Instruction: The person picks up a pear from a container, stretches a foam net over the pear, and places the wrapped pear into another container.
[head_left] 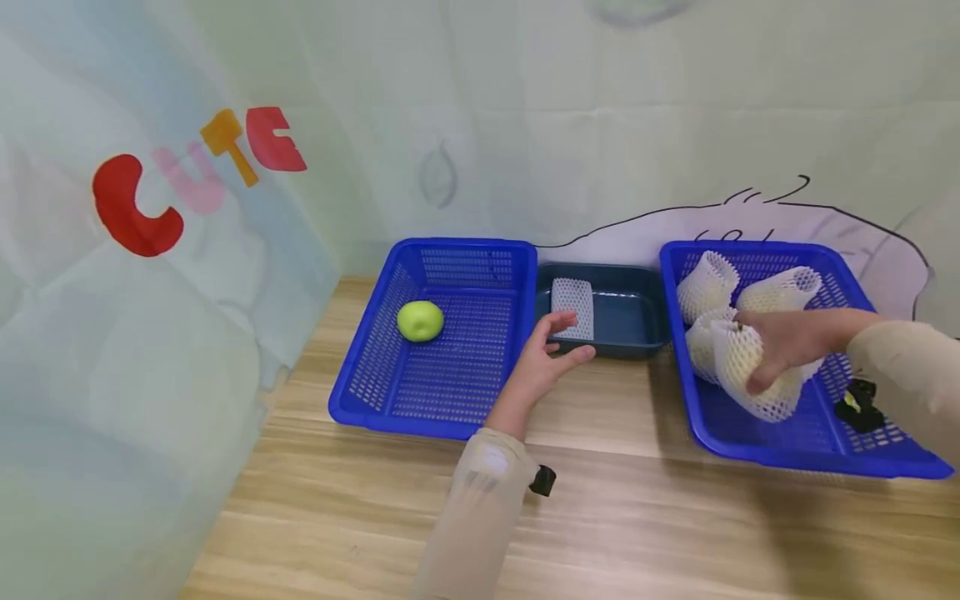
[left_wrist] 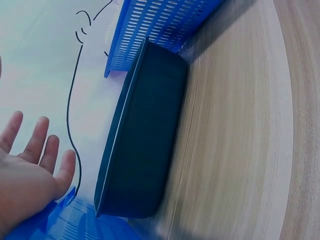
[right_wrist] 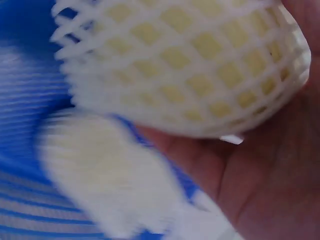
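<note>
My right hand [head_left: 798, 333] grips a pale yellow fruit in a white foam net [head_left: 753, 379], held over the right blue basket [head_left: 697, 417]. In the right wrist view this netted fruit [right_wrist: 200, 65] lies against the palm, and another netted one [right_wrist: 95, 160] shows blurred below. Several more net-wrapped fruits [head_left: 705, 287] lie in that basket, partly hidden by my hand. My left hand [head_left: 536, 362], fingers spread and holding nothing, hovers near the dark green tray [head_left: 630, 317]. An empty foam net [head_left: 573, 296] lies in the tray. The left blue basket [head_left: 457, 375] contains one yellow-green fruit [head_left: 420, 322].
Both baskets and the tray between them stand in a row on a wood-grain table [head_left: 600, 517]. A printed cloth [head_left: 487, 150] hangs behind them and along the left side. Basket rims rise on either side of the tray.
</note>
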